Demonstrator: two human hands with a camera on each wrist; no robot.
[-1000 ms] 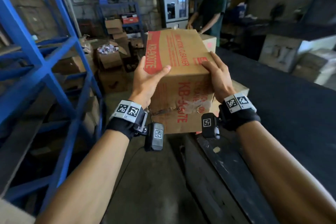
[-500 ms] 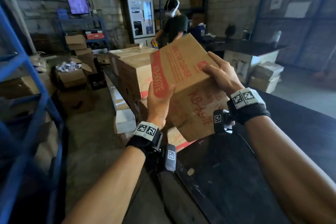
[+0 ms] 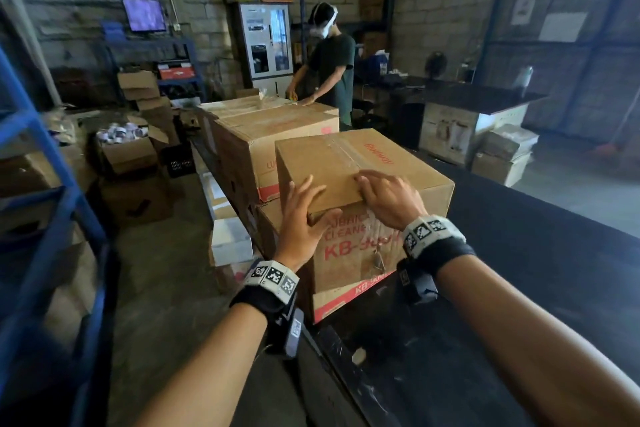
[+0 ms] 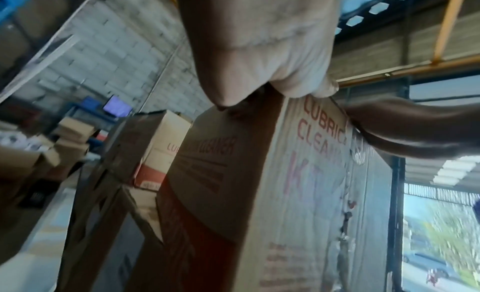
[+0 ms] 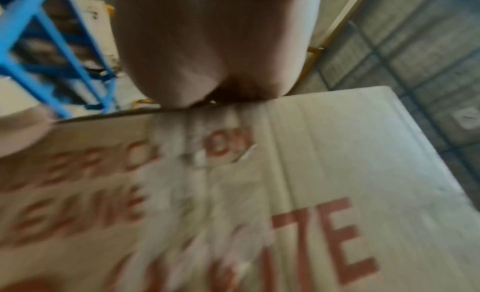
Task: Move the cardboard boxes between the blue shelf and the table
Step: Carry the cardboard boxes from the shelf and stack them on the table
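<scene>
A cardboard box (image 3: 346, 163) printed in red stands upright on a second, lower box (image 3: 346, 295) at the near left end of the black table (image 3: 519, 270). My left hand (image 3: 301, 215) lies spread on the box's near left corner, thumb along the front top edge. My right hand (image 3: 388, 198) rests over the same edge with its fingers flat on the taped top. The left wrist view shows my left hand (image 4: 259, 39) against the box (image 4: 259, 173). In the blurred right wrist view my right hand (image 5: 213, 39) sits on the box (image 5: 311, 173). The blue shelf (image 3: 45, 156) stands at my left.
More cardboard boxes (image 3: 277, 135) line the table behind the stacked pair. A person (image 3: 332, 59) works at the table's far end. Open cartons (image 3: 128, 156) and small white boxes (image 3: 232, 239) crowd the floor between shelf and table.
The box, carried tilted in both hands a moment ago, now stands upright on the lower box. Both hands have shifted from its sides to its near top edge.
</scene>
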